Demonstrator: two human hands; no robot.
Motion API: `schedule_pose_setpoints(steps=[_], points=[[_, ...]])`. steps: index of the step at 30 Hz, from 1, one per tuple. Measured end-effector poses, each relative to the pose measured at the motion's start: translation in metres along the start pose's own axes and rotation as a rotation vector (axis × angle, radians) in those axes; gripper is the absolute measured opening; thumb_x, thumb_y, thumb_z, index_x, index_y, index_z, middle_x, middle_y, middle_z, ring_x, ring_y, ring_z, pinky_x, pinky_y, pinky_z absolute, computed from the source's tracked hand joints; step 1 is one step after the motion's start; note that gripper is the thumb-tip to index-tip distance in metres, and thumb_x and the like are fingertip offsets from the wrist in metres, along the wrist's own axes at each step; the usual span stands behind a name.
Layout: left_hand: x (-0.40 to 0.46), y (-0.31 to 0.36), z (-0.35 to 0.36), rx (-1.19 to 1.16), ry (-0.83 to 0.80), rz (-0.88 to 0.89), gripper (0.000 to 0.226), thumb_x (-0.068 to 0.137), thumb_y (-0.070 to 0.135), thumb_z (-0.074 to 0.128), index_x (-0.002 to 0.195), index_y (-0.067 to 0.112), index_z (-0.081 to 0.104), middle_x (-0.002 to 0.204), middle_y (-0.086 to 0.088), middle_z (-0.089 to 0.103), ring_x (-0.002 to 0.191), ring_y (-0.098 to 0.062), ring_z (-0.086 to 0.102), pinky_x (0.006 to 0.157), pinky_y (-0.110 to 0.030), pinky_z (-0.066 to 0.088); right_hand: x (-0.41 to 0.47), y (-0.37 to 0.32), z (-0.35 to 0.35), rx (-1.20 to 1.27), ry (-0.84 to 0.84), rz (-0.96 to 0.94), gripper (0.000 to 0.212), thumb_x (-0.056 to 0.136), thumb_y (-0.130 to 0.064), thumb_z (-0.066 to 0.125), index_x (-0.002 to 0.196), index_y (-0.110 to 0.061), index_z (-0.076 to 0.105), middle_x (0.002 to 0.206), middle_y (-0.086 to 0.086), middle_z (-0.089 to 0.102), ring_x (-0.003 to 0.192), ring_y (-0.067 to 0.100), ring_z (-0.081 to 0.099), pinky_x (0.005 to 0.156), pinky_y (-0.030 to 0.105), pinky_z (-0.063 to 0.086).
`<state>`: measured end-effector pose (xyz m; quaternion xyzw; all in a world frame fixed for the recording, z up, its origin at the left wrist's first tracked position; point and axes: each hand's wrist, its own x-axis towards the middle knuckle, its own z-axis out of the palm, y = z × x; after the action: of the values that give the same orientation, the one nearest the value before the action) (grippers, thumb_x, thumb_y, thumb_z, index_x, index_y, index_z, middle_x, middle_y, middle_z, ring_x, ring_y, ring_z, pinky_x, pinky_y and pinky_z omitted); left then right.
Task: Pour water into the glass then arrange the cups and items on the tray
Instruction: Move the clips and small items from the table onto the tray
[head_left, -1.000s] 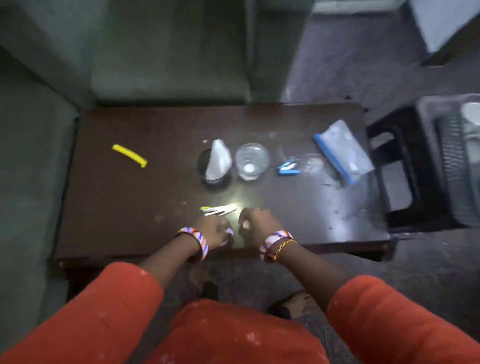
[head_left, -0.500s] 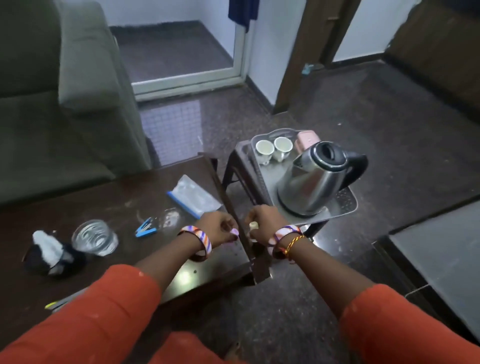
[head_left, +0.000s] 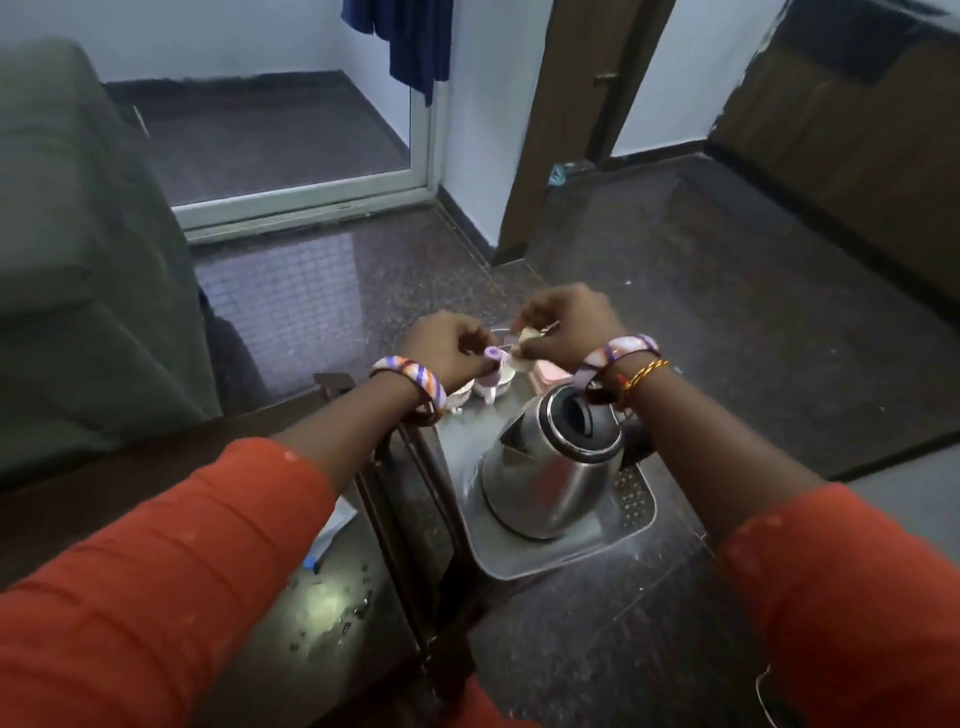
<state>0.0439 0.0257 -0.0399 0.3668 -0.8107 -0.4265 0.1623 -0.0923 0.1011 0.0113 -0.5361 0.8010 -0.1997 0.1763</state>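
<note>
Fingers of both hands are curled: the left hand (head_left: 447, 345) pinches a small purple sachet (head_left: 492, 354), the right hand (head_left: 571, 325) a pale one (head_left: 524, 340), over the far end of the metal tray (head_left: 524, 564). White cups (head_left: 503, 378) stand beneath them; the steel kettle (head_left: 550, 467) fills the tray's near half.

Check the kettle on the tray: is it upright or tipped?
Upright. The kettle stands on its base on the tray, its round top facing up; neither hand touches it.
</note>
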Motion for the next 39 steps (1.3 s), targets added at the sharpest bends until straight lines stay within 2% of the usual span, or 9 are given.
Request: schedule_pose_setpoints(steps=[4, 9, 12, 15, 18, 22, 25, 34, 39], points=[[0.040, 0.006, 0.017, 0.081, -0.002, 0.029, 0.015, 0.080, 0.017, 0.064, 0.088, 0.007, 0.072, 0.088, -0.014, 0.075, 0.087, -0.024, 0.070, 0.081, -0.027, 0.051, 0.038, 0.034, -0.023, 0.066, -0.023, 0.045, 0.026, 0.070, -0.009, 0.077, 0.095, -0.008, 0.073, 0.094, 0.011, 0.072, 0.081, 0.018, 0.064, 0.072, 0.024, 0.047], [0.074, -0.014, 0.053, 0.203, -0.018, -0.011, 0.017, 0.079, 0.016, 0.064, 0.090, 0.007, 0.072, 0.091, -0.014, 0.075, 0.085, -0.027, 0.068, 0.075, -0.025, 0.047, 0.085, 0.085, -0.014, -0.090, -0.177, -0.058, 0.026, 0.071, -0.007, 0.074, 0.096, -0.008, 0.072, 0.096, 0.012, 0.072, 0.084, 0.023, 0.065, 0.072, 0.025, 0.049], [0.085, -0.036, 0.076, 0.250, -0.059, -0.105, 0.021, 0.080, 0.020, 0.065, 0.096, 0.009, 0.072, 0.095, -0.012, 0.074, 0.089, -0.028, 0.066, 0.080, -0.030, 0.051, 0.110, 0.111, 0.011, -0.232, -0.373, -0.244, 0.025, 0.072, -0.009, 0.071, 0.097, -0.010, 0.071, 0.095, 0.009, 0.073, 0.083, 0.020, 0.065, 0.060, 0.008, 0.037], [0.092, -0.054, 0.099, 0.342, -0.107, -0.173, 0.023, 0.082, 0.026, 0.061, 0.097, 0.014, 0.073, 0.094, -0.012, 0.073, 0.091, -0.030, 0.064, 0.078, -0.031, 0.050, 0.129, 0.134, 0.041, -0.353, -0.538, -0.409, 0.025, 0.078, -0.012, 0.065, 0.103, -0.013, 0.069, 0.103, 0.009, 0.071, 0.097, 0.026, 0.064, 0.078, 0.024, 0.045], [0.097, -0.066, 0.120, 0.469, -0.171, -0.178, 0.027, 0.086, 0.032, 0.055, 0.101, 0.016, 0.071, 0.100, -0.011, 0.070, 0.096, -0.031, 0.062, 0.076, -0.033, 0.048, 0.136, 0.153, 0.070, -0.456, -0.612, -0.542, 0.025, 0.083, -0.014, 0.057, 0.107, -0.015, 0.066, 0.108, 0.012, 0.068, 0.102, 0.031, 0.061, 0.080, 0.032, 0.045], [0.102, -0.080, 0.140, 0.634, -0.301, -0.128, 0.030, 0.090, 0.032, 0.048, 0.109, 0.019, 0.066, 0.111, -0.011, 0.067, 0.104, -0.030, 0.061, 0.081, -0.035, 0.048, 0.136, 0.173, 0.096, -0.551, -0.563, -0.751, 0.026, 0.082, -0.014, 0.053, 0.105, -0.016, 0.065, 0.102, 0.012, 0.068, 0.106, 0.031, 0.057, 0.085, 0.034, 0.040], [0.106, -0.088, 0.148, 0.745, -0.429, -0.051, 0.029, 0.093, 0.026, 0.042, 0.113, 0.018, 0.061, 0.115, -0.010, 0.064, 0.107, -0.030, 0.061, 0.083, -0.038, 0.049, 0.138, 0.183, 0.107, -0.579, -0.540, -0.813, 0.026, 0.081, -0.013, 0.051, 0.102, -0.016, 0.066, 0.098, 0.010, 0.070, 0.111, 0.028, 0.052, 0.090, 0.033, 0.033], [0.120, -0.093, 0.158, 0.995, -0.508, -0.002, 0.032, 0.095, 0.020, 0.035, 0.118, 0.016, 0.058, 0.116, -0.008, 0.062, 0.105, -0.033, 0.061, 0.071, -0.037, 0.046, 0.140, 0.189, 0.123, -0.545, -0.483, -0.790, 0.022, 0.081, -0.023, 0.054, 0.096, -0.016, 0.068, 0.088, 0.009, 0.071, 0.104, 0.028, 0.054, 0.091, 0.034, 0.030], [0.118, -0.097, 0.159, 0.975, -0.503, -0.016, 0.029, 0.094, 0.017, 0.037, 0.113, 0.014, 0.058, 0.113, -0.010, 0.062, 0.103, -0.034, 0.061, 0.063, -0.032, 0.031, 0.138, 0.192, 0.127, -0.628, -0.444, -0.806, 0.015, 0.073, -0.027, 0.062, 0.082, -0.018, 0.070, 0.073, 0.004, 0.071, 0.092, 0.025, 0.061, 0.086, 0.028, 0.039]])
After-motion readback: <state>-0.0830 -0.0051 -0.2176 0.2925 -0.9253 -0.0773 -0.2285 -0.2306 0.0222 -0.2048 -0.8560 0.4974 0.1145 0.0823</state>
